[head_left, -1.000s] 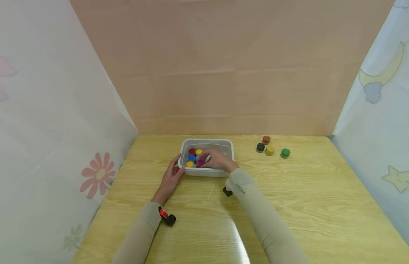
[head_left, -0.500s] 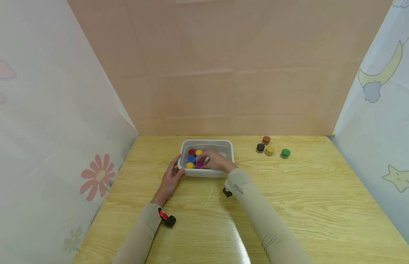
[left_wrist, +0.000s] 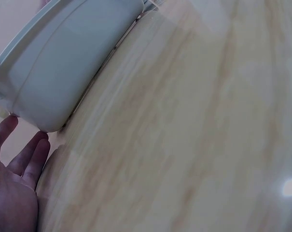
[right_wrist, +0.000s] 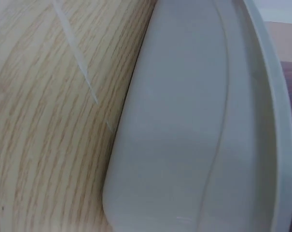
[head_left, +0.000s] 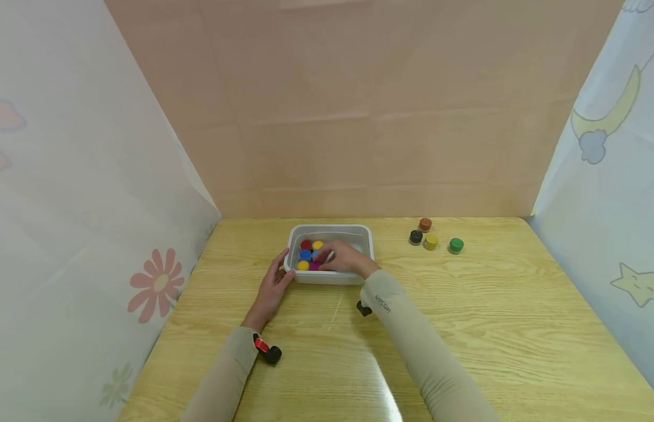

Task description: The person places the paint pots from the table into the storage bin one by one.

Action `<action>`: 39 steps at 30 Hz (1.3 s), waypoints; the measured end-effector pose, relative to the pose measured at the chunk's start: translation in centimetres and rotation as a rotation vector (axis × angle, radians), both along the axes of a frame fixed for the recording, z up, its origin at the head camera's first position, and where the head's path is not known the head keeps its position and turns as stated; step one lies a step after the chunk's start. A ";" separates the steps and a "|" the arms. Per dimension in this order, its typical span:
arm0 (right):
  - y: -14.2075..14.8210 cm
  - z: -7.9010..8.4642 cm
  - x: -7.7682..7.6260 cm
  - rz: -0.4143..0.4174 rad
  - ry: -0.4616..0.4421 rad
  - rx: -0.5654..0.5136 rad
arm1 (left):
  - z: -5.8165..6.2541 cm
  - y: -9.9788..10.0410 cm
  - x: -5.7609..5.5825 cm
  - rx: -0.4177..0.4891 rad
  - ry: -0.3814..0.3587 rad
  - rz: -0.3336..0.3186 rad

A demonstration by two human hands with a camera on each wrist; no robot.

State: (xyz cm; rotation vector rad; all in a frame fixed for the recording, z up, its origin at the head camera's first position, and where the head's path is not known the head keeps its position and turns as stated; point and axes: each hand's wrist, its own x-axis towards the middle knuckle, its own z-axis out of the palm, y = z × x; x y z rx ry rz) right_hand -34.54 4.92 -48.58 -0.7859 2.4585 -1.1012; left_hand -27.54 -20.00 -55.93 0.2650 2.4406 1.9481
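With fingers loosely spread, my left hand [head_left: 271, 291] touches the white tub [head_left: 329, 278] on the bench [head_left: 517, 305], while my right hand [head_left: 344, 257] pinches a magenta pot [head_left: 314, 266] inside.

This looks like a small screened booth set up for recording tabletop work; whether it stands in a home, a lab or an office cannot be told. A wood-grain table [head_left: 490, 328] fills the floor of the scene. Along its far edge rises a plain tan backdrop [head_left: 305, 117] with fold creases. A pale left sheet [head_left: 68, 234] carries a printed red flower [head_left: 156, 286], and a pale right sheet [head_left: 575, 223] carries a crescent moon [head_left: 617, 111], a cloud [head_left: 593, 146] and a smiling star [head_left: 639, 285], like nursery decor. Black wrist cameras [head_left: 270, 353] at both cuffs point to a recording set.
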 end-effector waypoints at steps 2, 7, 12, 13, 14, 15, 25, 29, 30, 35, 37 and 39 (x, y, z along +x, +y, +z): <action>0.1 0.2 0.1 -0.002 0.017 -0.001 | 0.0 0.0 0.1 0.003 0.007 0.003; 0.8 0.9 0.3 -0.007 0.065 -0.018 | 0.0 0.0 0.2 -0.006 0.011 0.009; 2.8 1.5 0.5 -0.025 0.099 -0.078 | -0.2 0.1 0.0 -0.001 0.010 0.002; 3.3 1.5 0.6 -0.033 0.107 -0.093 | -0.2 0.1 0.0 0.004 0.010 0.002; 3.9 1.6 0.7 -0.042 0.116 -0.108 | -0.2 0.1 0.1 0.005 0.011 0.001; 4.5 1.7 0.8 -0.058 0.122 -0.121 | -0.1 0.1 0.0 0.007 0.014 0.000; 12.4 2.5 1.5 -0.305 0.169 -0.187 | 0.4 0.3 0.0 0.011 -0.018 -0.016; 16.1 2.5 1.9 -0.366 0.179 -0.179 | 0.4 0.3 -0.1 0.001 -0.028 -0.018; 17.0 2.4 1.9 -0.380 0.184 -0.176 | 0.4 0.3 -0.1 -0.006 -0.025 -0.015; 21.6 1.6 2.0 -0.479 0.244 -0.196 | 0.4 0.4 0.0 -0.002 0.002 0.002; 23.3 1.1 2.0 -0.537 0.254 -0.214 | 0.3 0.3 0.0 0.010 0.008 0.002; 24.9 0.6 2.1 -0.596 0.235 -0.224 | 0.3 0.2 0.0 0.019 0.011 -0.001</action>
